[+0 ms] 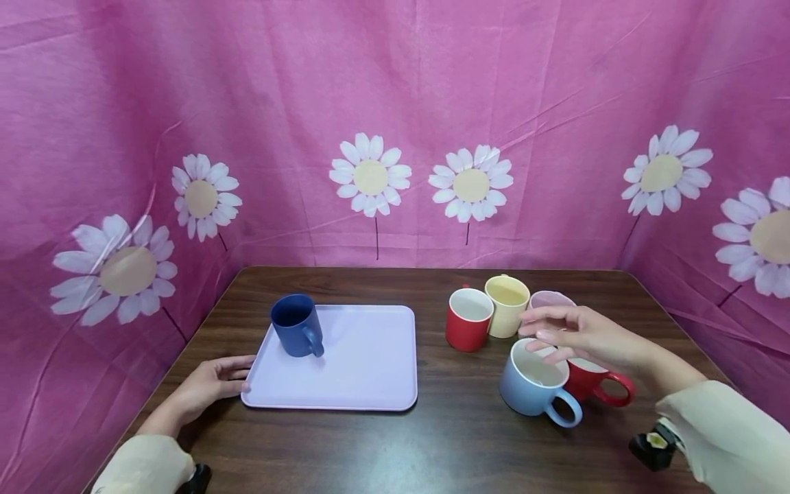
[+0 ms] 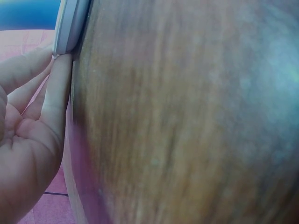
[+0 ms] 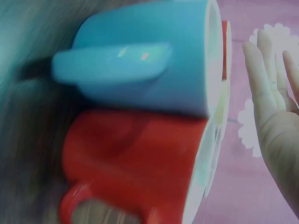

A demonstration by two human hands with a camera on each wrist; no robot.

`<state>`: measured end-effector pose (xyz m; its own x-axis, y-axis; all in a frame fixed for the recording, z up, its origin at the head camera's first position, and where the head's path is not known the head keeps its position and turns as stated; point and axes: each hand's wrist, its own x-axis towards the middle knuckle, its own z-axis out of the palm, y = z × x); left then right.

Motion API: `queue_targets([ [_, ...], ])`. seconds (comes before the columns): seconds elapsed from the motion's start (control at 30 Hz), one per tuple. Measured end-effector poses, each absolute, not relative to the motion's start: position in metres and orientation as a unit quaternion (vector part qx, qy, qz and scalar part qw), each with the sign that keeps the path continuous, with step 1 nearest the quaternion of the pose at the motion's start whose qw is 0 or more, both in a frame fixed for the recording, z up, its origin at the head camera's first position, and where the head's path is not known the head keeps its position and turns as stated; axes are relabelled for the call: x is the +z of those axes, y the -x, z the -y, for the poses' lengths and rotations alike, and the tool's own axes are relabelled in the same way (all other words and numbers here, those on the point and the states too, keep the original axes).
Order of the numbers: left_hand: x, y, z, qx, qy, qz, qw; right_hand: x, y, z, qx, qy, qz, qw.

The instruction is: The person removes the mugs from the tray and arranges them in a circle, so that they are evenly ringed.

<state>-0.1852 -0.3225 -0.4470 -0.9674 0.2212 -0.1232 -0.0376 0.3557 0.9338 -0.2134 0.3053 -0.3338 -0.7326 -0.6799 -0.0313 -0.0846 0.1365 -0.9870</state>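
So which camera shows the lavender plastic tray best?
The head view: the whole lavender plastic tray lies on the table, the left hand at its corner. The left wrist view shows only a blurred corner; the right wrist view shows none.

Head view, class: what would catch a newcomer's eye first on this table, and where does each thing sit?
A dark blue ceramic mug stands alone on the pale lilac plastic tray at the left, whose near corner the left hand touches. At the right is a cluster of mugs, where the open right hand hovers over a light blue mug and a red mug with a looped handle.
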Motion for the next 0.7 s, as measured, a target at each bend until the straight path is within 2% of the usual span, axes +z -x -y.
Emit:
queue_targets([
  [0.7,-0.445,0.185,0.321,0.562,-0.055,-0.817,0.116,-0.329,0.249,-0.201,-0.543,0.256,-0.755,0.262],
])
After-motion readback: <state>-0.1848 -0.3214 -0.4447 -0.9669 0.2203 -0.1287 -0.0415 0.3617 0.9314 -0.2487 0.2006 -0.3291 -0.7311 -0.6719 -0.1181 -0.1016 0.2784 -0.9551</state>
